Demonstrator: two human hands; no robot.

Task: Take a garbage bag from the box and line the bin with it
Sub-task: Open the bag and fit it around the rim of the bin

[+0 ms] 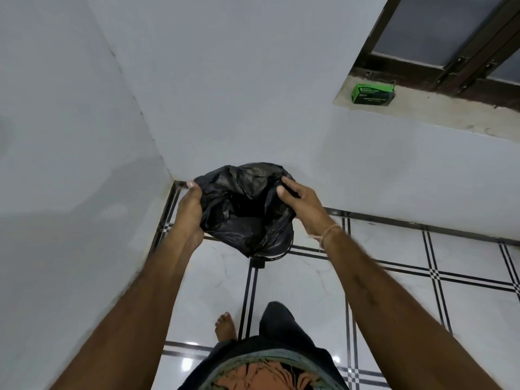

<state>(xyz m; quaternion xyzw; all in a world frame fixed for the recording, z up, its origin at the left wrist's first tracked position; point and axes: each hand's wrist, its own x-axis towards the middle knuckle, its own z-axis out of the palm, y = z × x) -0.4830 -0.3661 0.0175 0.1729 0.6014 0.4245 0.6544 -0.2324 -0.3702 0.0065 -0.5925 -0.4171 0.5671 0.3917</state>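
Left hand [191, 209] clamps the left edge of the crinkled black plastic garbage bag [244, 209], thumb on top, fingers tucked under the film. The bag's mouth is spread wide between both hands, its dark inside showing nothing but folds. It hangs into the black wire-rimmed bin [277, 253] in the corner of the white tiled floor [380, 277]; only a thin rim shows beneath it. Right hand [301, 204] pinches the bag's right edge. Far right, the small green cardboard box [372, 94] sits on the pale stone window ledge [439, 111], well apart from the bin.
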